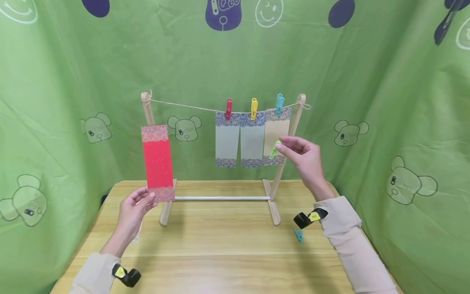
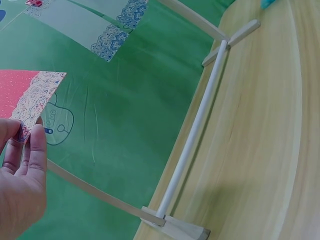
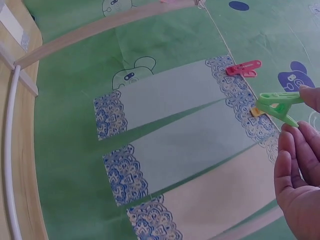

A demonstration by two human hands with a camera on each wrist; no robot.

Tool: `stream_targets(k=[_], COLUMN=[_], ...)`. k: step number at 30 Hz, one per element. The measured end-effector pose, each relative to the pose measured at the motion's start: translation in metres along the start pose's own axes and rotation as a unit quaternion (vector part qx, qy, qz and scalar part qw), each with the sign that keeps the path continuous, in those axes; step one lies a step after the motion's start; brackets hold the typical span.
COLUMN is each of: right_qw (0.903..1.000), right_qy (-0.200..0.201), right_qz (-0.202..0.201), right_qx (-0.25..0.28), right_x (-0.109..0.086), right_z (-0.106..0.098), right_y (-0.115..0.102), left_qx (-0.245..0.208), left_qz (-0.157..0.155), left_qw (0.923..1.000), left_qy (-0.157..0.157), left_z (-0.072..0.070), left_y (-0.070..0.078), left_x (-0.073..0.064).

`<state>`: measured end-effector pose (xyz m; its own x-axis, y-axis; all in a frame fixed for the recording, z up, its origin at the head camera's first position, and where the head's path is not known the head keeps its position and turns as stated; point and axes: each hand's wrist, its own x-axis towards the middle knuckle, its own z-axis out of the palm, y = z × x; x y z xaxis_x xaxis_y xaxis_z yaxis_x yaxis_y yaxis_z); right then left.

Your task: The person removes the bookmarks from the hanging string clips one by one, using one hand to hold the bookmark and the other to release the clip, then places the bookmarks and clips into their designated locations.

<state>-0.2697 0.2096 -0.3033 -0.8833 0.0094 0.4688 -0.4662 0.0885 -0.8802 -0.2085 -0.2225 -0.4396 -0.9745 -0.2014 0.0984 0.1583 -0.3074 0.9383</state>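
Observation:
My left hand (image 1: 134,210) pinches the lower edge of a red paper card (image 1: 158,163) with patterned ends and holds it upright before the left post. In the left wrist view only one patterned end of the card (image 2: 37,97) shows. My right hand (image 1: 304,161) pinches a green clothespin (image 3: 280,105) between thumb and fingers, in front of the cream card (image 1: 277,132). Two pale blue cards (image 1: 226,141) hang beside that card on a string (image 1: 183,105). A red clothespin (image 1: 229,109), a yellow clothespin (image 1: 254,109) and a blue clothespin (image 1: 280,104) grip the hung cards.
The string runs between two wooden posts (image 1: 147,108) joined low down by a white rod (image 1: 222,198). A teal clothespin (image 1: 298,235) lies on the wooden table (image 1: 220,241) below my right wrist. Behind my left wrist a pale paper (image 1: 137,236) partly shows. Green curtains (image 1: 191,61) surround the table.

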Motion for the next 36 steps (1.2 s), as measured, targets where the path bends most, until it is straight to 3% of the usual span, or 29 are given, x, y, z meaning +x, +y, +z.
stream_targets(k=[16,36], right_qw=[0.9991,0.9961], right_qy=[0.023,0.063], right_qz=[0.026,0.058], right_qx=[-0.026,0.021], right_x=[-0.018,-0.038], right_z=[-0.028,-0.052], right_y=[0.007,0.029], left_qx=[-0.011,-0.083], left_qz=[-0.002,0.015], left_qw=[0.9999,0.9965], left_qy=[0.001,0.003], left_z=[-0.014,-0.040], left_y=[-0.004,-0.010], left_x=[-0.006,-0.019])
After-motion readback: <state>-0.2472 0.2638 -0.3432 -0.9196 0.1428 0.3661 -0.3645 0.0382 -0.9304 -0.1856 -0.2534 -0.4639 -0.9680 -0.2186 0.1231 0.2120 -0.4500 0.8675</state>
